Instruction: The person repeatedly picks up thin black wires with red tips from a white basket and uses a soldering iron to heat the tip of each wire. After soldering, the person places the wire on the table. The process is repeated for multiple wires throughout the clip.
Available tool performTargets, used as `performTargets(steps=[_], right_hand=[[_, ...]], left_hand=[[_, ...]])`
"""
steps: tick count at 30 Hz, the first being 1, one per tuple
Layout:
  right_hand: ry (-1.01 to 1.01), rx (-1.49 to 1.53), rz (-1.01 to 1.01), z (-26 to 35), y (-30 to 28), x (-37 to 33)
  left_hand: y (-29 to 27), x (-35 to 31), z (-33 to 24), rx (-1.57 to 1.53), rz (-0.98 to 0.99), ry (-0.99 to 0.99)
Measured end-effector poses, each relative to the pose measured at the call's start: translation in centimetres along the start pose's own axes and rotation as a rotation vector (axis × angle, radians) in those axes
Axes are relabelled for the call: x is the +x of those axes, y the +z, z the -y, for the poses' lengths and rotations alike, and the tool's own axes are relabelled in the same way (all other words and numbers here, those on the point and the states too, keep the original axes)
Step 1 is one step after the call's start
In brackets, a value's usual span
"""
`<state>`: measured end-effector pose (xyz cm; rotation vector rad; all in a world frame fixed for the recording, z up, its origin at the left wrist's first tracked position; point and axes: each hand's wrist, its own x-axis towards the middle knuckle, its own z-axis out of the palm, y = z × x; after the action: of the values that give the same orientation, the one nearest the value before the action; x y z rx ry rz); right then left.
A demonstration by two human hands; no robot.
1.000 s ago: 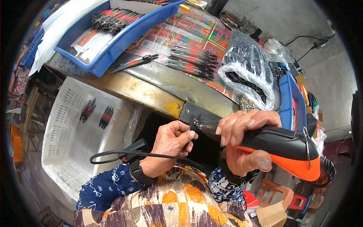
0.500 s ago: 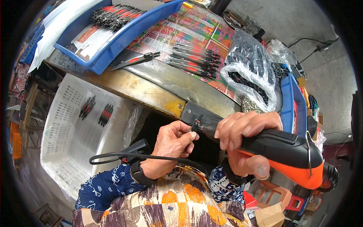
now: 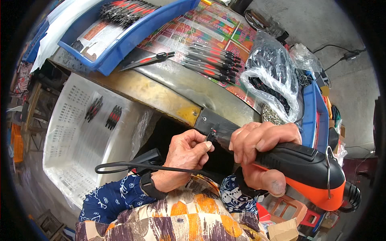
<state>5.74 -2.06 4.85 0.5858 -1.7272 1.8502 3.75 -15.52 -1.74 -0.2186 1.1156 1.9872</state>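
My right hand (image 3: 263, 146) is wrapped round a black and orange electric screwdriver (image 3: 307, 172), its nose pointing left. Between the thumb and forefinger of my left hand (image 3: 187, 150) is a small black piece with a bit of red (image 3: 211, 135), held at the tool's tip. Most of that piece is hidden by my fingers, so its kind cannot be told. Both hands are just in front of the metal-edged bench (image 3: 161, 90). On the bench lie several black and red pointed pieces (image 3: 209, 64) in a row, with another pointed piece (image 3: 150, 59) apart to the left.
A blue tray (image 3: 106, 60) piled with black and red pieces stands at the back left. Below it is a white perforated crate (image 3: 68, 148) holding two small bundles. A plastic bag of black parts (image 3: 269, 72), a heap of screws (image 3: 271, 115) and another blue tray (image 3: 307, 110) are at right.
The view has shifted slightly, so the bench things sit a little further right. Both hands keep their grips, and the tool's rear end appears slightly lower.
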Motion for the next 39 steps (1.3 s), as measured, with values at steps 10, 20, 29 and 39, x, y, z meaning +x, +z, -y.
performTargets(steps=[10,20,29,39], right_hand=[[-0.025,0.007,-0.011,-0.4,-0.1,0.0],[0.067,-0.034,-0.092,0.5,0.5,-0.1],[-0.055,0.014,0.077,0.4,0.0,0.7],[-0.084,0.000,0.048,-0.4,0.3,0.8]], left_hand=[[0.2,0.0,0.0,0.032,-0.032,-0.018],[0.0,-0.1,0.1,0.056,0.011,0.001],[-0.3,0.1,0.1,0.024,0.044,0.002],[-0.3,0.0,-0.1,0.013,0.053,-0.003]])
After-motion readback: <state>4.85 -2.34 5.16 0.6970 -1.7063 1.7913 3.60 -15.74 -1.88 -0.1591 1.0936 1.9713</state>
